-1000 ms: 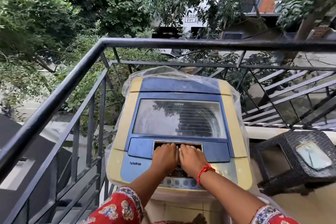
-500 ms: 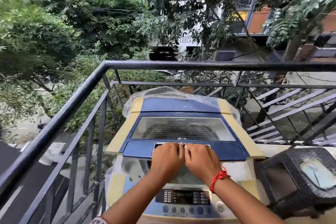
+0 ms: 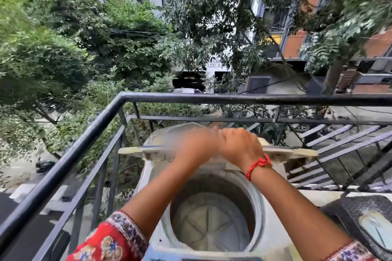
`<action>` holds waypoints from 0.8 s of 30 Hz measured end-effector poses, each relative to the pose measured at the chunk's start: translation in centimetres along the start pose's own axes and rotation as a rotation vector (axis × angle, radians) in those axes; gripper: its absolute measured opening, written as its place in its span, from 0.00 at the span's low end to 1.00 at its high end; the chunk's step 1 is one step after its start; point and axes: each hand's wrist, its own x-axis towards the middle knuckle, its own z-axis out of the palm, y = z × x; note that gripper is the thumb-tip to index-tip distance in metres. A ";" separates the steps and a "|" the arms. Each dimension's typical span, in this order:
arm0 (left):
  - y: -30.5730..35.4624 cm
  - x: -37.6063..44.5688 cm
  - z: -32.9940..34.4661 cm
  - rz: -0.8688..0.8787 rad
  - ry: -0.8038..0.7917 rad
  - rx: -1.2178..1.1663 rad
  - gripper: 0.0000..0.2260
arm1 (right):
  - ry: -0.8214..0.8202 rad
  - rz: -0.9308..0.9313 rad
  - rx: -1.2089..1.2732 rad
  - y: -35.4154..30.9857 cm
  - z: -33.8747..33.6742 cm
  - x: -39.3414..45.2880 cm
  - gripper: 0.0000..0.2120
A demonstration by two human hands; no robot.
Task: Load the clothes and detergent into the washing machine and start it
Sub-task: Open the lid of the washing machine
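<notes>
A top-loading washing machine (image 3: 273, 237) stands on a balcony right below me. Its lid (image 3: 297, 153) is raised and folded, seen almost edge-on. My left hand (image 3: 197, 146) and my right hand (image 3: 239, 146) are side by side on the lid's front edge, both gripping it; the left one is blurred. A red thread is tied round my right wrist. Beneath my arms the round drum (image 3: 212, 222) lies open, and I see no clothes inside. No clothes or detergent show anywhere in view.
A black metal railing (image 3: 212, 98) runs round the balcony close behind and to the left of the machine. A dark wicker stool (image 3: 343, 214) with a pale object on top stands at the right. Trees and buildings lie beyond.
Both hands have lifted the lid from flat and shut to raised and folded up. The drum, covered before, is now exposed. My view has tilted upward.
</notes>
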 end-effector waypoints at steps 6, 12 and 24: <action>-0.5 4.9 -0.3 0.045 -0.034 -0.012 0.26 | -0.005 0.009 0.001 0.4 -0.3 4.7 0.22; -0.8 8.6 -0.1 0.030 -0.057 -0.041 0.23 | -0.013 0.044 0.025 0.8 -0.7 8.2 0.18; -1.8 16.4 1.7 0.041 -0.037 -0.007 0.26 | -0.065 0.052 0.083 2.6 1.2 16.0 0.21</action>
